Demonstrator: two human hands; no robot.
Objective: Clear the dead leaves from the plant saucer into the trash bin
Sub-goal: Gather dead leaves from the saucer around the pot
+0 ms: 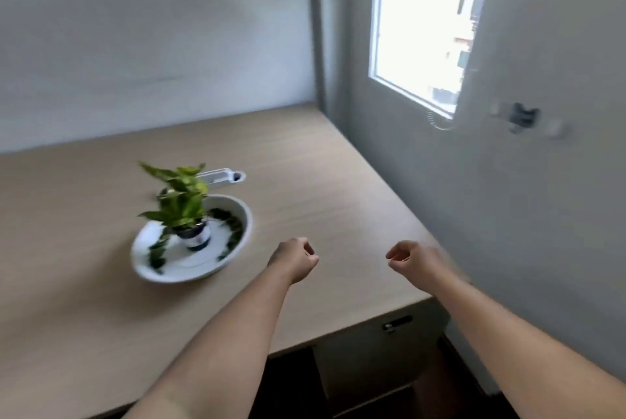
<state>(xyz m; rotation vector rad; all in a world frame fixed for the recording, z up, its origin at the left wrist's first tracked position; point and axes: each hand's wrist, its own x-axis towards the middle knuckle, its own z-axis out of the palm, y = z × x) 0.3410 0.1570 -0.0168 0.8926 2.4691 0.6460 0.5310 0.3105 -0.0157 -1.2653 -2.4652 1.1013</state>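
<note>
Bench (305, 164): a pale wood top is seen, running from the left edge to the grey wall on the right.
Saucer (152, 239): a white, shallow dish is set on the left half of the bench; it is seen as an oval, its long axis running from near-left to far-right.
Plant (179, 201): a small green plant in a dark pot (196, 237) is stood upright in the middle of the saucer.
Dead leaves (233, 232): dark scraps are scattered inside the saucer, mostly along its right inner wall and at its near-left side.
White object (222, 176): a blurred bar is laid flat just behind the plant, pointing right.
Left hand (294, 257): held over the bench just right of the saucer, apart from it; grip curled into a loose fist, nothing held.
Right hand (411, 261): held near the bench's right edge; grip narrow, fingers curled toward the thumb, nothing seen in it.
Window (416, 29): bright, set in the right wall.
</note>
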